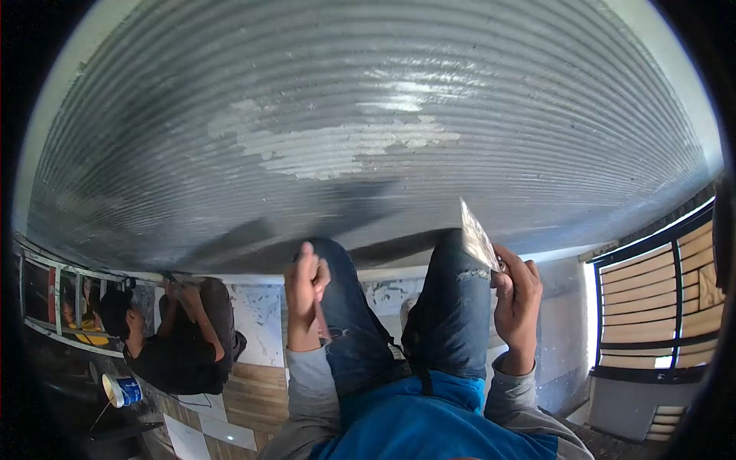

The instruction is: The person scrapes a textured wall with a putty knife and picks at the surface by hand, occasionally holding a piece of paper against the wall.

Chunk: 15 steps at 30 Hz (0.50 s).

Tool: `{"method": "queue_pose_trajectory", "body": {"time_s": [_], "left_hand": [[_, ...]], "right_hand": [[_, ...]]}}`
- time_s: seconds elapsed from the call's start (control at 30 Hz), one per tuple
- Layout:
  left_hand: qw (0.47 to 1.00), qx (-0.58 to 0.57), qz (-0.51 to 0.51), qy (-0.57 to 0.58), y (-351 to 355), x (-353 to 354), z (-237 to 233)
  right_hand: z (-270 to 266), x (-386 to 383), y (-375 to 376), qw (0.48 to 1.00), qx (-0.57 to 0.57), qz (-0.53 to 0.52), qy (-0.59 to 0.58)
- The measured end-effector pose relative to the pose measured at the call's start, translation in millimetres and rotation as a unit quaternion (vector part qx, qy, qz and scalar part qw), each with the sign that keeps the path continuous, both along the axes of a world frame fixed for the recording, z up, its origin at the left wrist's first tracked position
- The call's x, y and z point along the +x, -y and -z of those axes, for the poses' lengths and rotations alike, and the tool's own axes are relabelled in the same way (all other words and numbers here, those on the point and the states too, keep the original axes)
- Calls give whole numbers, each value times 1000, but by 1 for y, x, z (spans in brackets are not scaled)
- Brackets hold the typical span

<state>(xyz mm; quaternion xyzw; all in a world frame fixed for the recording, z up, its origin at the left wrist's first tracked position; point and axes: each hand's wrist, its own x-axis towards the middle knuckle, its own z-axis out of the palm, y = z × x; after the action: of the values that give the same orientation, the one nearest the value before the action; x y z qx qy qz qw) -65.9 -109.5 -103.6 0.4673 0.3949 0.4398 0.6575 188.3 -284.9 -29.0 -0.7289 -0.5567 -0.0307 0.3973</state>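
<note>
My right hand (517, 295) pinches a flat, pale-smeared scraper blade (478, 238) between thumb and fingers. The blade points up and to the left, apart from the grey ridged surface (537, 153). My left hand (306, 280) is closed above my left knee. Out of its lower side sticks a thin reddish-brown piece (321, 322), perhaps a tool handle; the rest of it is hidden. On the ridged surface ahead lies an uneven pale smooth patch (322, 149) with ragged edges.
At the left, another person in a dark shirt (180, 368) sits with bent knees. A white and blue bucket (123, 391) stands near them. Wood-look and white floor tiles (257, 391) show below. A barred window (659, 291) is at the right.
</note>
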Motion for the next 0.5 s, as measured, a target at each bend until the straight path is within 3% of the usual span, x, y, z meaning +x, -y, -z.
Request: {"method": "queue_pose_trajectory", "body": {"time_s": [0.1,0.2,0.3,0.4,0.5], "left_hand": [[993,-9,-76,92,-3,-14,9],[993,47,-101,42,10,-11,-10],[988,150,-31,24,17,2,-27],[978,201,57,17,15,26,-66],[971,216,106,2,1,51,-95]], "right_hand": [[-4,-7,-2,996,51,-20,-66],[-19,-17,-16,991,116,-42,-47],[-30,-22,-34,982,183,-47,-17],[-30,-24,-51,987,138,30,82],[-28,-27,-61,982,143,66,103]]}}
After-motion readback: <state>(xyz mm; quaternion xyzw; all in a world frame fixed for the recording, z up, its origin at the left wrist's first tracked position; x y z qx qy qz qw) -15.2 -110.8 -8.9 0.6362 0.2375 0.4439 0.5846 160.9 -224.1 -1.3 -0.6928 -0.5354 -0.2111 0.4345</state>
